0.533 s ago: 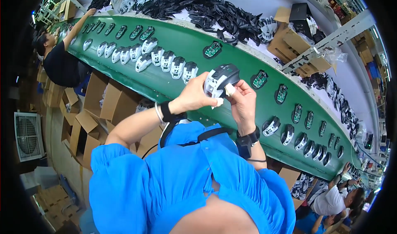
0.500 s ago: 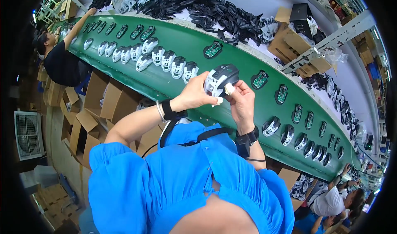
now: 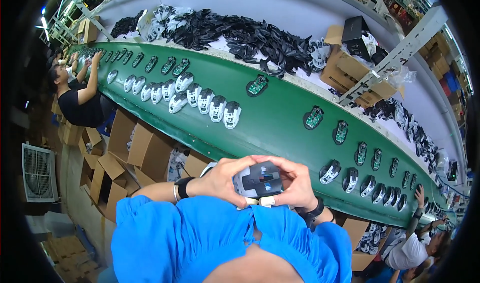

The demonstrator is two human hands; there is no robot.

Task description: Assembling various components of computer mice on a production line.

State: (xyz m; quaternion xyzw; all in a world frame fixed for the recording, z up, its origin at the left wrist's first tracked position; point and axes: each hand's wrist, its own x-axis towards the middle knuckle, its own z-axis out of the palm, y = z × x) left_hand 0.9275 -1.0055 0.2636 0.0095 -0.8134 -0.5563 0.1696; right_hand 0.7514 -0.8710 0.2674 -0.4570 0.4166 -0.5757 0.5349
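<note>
Close to my body, I hold a computer mouse (image 3: 256,179) with a black and grey shell. My left hand (image 3: 220,179) grips it on one side, and my right hand (image 3: 298,184) closes round the other. Both thumbs wear cream-coloured covers and press at its near edge. The fingers curl over its far side, so part of the mouse is hidden. Beyond my hands, a row of white-and-black mouse shells (image 3: 218,108) lies on the green conveyor belt (image 3: 272,133). A mouse base with a bare green circuit board (image 3: 257,85) sits farther back.
More circuit-board bases (image 3: 341,131) and half-built mice (image 3: 330,171) line the belt to the right. Black plastic parts (image 3: 225,30) are heaped on the ledge behind. Cardboard boxes (image 3: 145,143) stand below at left. Co-workers (image 3: 80,100) work at both ends.
Both hands have drawn the mouse down toward my body and turned it, so a different face shows. The left co-worker's arm has come down from the ledge to the belt.
</note>
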